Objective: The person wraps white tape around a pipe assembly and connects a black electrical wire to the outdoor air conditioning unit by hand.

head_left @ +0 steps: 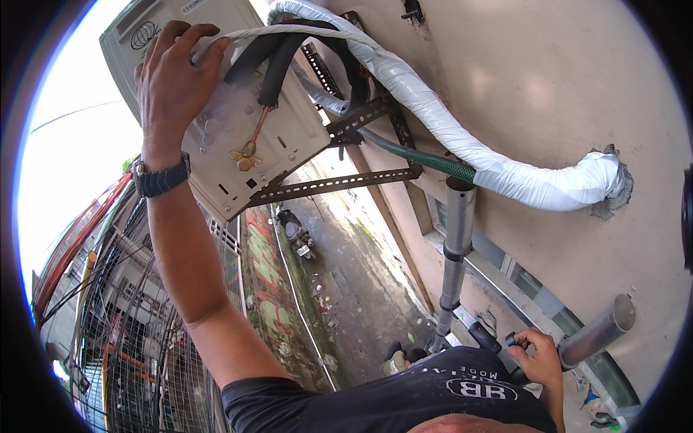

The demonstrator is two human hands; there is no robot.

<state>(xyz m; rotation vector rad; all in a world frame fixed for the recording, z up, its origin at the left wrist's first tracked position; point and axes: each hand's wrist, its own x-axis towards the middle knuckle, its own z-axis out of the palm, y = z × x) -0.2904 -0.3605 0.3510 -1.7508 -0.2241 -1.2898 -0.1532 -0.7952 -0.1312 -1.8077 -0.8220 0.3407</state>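
Observation:
My left hand is raised against the beige outdoor air-conditioner unit. Its thumb and fingers close around a white cable near the unit's upper end. Beside that hand, a black foam-covered pipe ends in bare copper, which meets a brass valve on the unit. A second foam-covered pipe end lies next to it. Low on the right, my right hand pinches a small black thing, too small to name. A dark handle-like piece is close to it.
White-wrapped piping runs into a wall hole. Perforated metal brackets hold the unit, and a green hose passes beneath the wrap. Grey upright pipes stand along the wall. Far below are an alley and a motorbike; cables hang left.

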